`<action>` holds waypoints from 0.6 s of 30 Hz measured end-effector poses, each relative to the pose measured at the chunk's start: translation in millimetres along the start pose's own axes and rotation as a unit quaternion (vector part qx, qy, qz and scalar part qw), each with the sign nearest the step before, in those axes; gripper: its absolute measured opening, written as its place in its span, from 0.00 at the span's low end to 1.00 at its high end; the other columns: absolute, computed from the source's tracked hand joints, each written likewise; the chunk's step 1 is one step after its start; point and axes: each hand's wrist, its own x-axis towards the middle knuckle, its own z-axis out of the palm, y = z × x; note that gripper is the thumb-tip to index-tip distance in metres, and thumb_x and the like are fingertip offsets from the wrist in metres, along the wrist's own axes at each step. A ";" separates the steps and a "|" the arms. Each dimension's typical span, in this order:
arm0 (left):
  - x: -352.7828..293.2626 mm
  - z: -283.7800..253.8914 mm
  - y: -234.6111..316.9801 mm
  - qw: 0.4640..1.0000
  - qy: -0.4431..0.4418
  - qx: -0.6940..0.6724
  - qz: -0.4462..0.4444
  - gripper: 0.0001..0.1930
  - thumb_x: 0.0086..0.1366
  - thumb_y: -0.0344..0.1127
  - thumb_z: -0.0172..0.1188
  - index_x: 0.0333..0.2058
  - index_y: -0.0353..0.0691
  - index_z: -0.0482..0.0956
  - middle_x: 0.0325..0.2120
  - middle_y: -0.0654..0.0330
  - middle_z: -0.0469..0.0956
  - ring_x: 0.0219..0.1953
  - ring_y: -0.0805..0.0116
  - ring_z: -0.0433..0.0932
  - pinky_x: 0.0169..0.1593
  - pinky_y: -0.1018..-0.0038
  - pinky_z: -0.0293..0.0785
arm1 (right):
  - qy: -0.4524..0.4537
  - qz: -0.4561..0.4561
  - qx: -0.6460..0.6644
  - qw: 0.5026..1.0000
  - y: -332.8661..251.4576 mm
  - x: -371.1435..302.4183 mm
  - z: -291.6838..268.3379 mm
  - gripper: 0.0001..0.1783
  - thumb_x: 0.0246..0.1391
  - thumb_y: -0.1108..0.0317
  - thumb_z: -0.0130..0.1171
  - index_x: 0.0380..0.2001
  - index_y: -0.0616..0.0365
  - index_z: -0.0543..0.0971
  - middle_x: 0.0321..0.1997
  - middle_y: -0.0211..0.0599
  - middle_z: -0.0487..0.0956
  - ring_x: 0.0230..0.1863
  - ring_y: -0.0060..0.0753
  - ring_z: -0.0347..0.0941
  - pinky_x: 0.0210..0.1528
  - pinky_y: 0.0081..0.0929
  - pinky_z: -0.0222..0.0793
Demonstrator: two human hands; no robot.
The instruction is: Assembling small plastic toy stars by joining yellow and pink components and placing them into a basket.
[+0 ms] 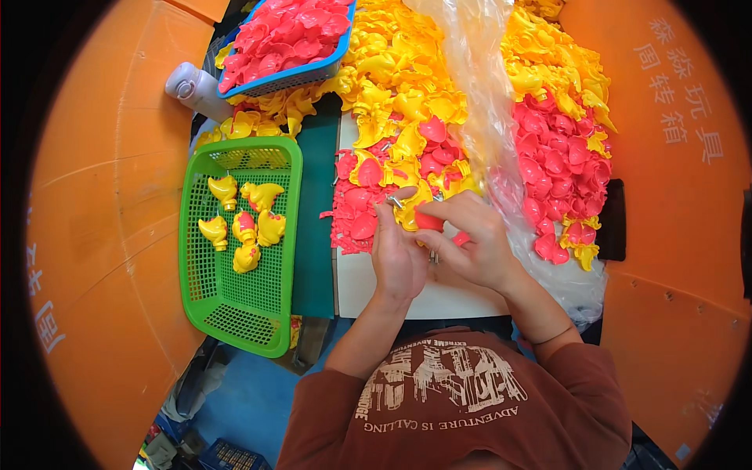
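My right hand [474, 243] pinches a red curved plastic piece [428, 220] between thumb and fingers. Close beside it, my left hand [399, 262] is closed around a small silver metal part [395, 201], whose exact kind I cannot make out. A yellow plastic shell [413, 205] shows between the two hands; which hand supports it is unclear. Just beyond my hands lie heaped red plastic pieces [363, 202] and yellow plastic shells [409, 142] on the white tabletop [356, 286].
On the left stands a green basket [290, 235] with several yellow duck-shaped toys [271, 228]. A blue basket [337, 59] of red pieces and a pale bottle [200, 90] are farther back. Clear plastic sheeting [482, 86] separates more heaps on the right. Orange panels [110, 196] flank both sides.
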 end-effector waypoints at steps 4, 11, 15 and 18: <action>-0.1 11.3 6.0 0.999 0.029 -0.019 0.028 0.24 0.71 0.52 0.27 0.51 0.39 0.61 0.52 0.50 0.66 0.56 0.60 0.65 0.57 0.65 0.62 | 0.052 0.129 0.087 0.986 -1.5 -6.6 3.4 0.15 0.44 0.76 0.63 0.38 0.62 0.76 0.25 0.32 0.74 0.27 0.22 0.70 0.28 0.18 0.65; 0.5 6.7 4.4 0.999 0.009 -0.013 0.030 0.26 0.70 0.55 0.27 0.52 0.41 0.61 0.55 0.51 0.63 0.58 0.58 0.63 0.59 0.59 0.60 | 0.002 0.183 0.123 0.975 -1.2 -2.8 0.1 0.18 0.48 0.77 0.61 0.44 0.64 0.74 0.31 0.32 0.75 0.29 0.18 0.69 0.28 0.14 0.66; 0.3 10.0 -0.3 0.997 -0.001 0.053 0.053 0.26 0.71 0.54 0.27 0.51 0.39 0.61 0.52 0.50 0.65 0.55 0.60 0.65 0.58 0.64 0.61 | 0.002 0.310 0.238 0.920 1.6 -5.4 1.4 0.21 0.46 0.76 0.63 0.46 0.62 0.74 0.31 0.32 0.76 0.28 0.22 0.70 0.31 0.16 0.69; 1.7 6.6 -4.0 0.993 0.005 0.095 0.075 0.26 0.71 0.54 0.27 0.51 0.38 0.61 0.50 0.50 0.65 0.54 0.61 0.66 0.58 0.65 0.61 | 0.048 0.256 0.167 0.951 1.1 -4.3 2.5 0.19 0.46 0.75 0.63 0.45 0.62 0.75 0.30 0.33 0.77 0.27 0.21 0.71 0.29 0.18 0.68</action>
